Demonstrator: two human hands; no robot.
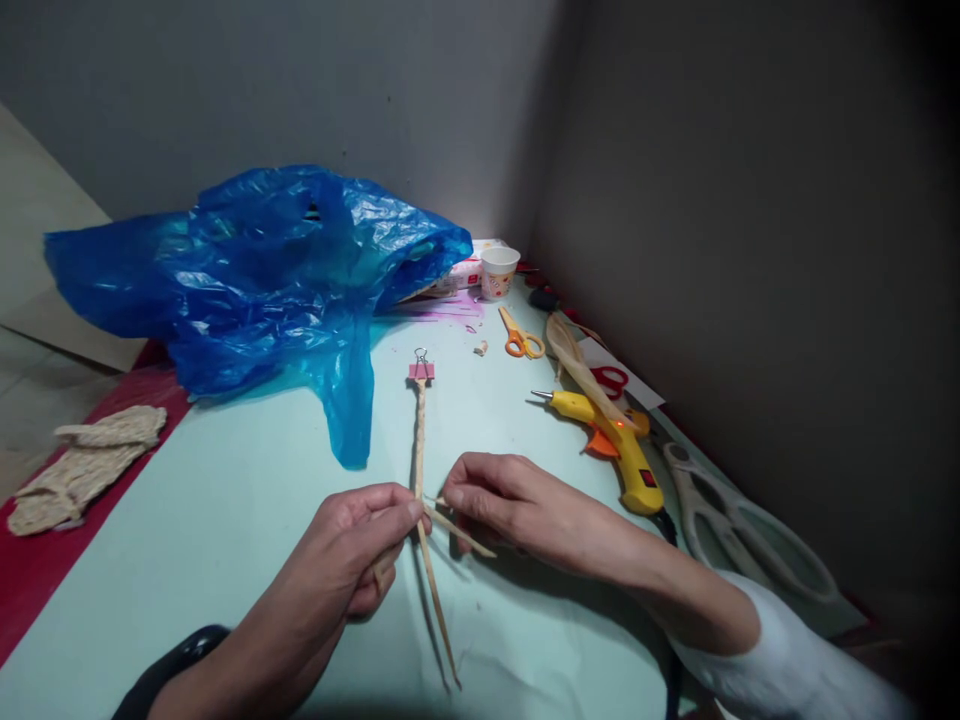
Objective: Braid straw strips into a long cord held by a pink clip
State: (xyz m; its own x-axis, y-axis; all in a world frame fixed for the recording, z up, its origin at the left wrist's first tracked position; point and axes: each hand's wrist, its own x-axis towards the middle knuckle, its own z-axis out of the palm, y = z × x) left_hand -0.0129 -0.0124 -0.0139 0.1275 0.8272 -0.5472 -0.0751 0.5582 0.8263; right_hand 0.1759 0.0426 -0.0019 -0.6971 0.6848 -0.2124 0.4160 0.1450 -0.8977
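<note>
A thin tan braid (420, 435) runs down the pale green table from a pink binder clip (421, 371). My left hand (356, 550) pinches the braid's lower end between thumb and fingers. From that pinch, one loose strand (435, 595) hangs toward me and another slants to the lower right. Just right of the braid, my right hand (499, 500) has its thumb and fingers pressed together on a thin strand end.
A blue plastic bag (277, 280) covers the back left. On the right lie orange scissors (517, 335), a yellow glue gun (619, 440) and large scissors (735, 530). A paper cup (499, 274) stands behind. Woven pieces (90, 470) lie at left.
</note>
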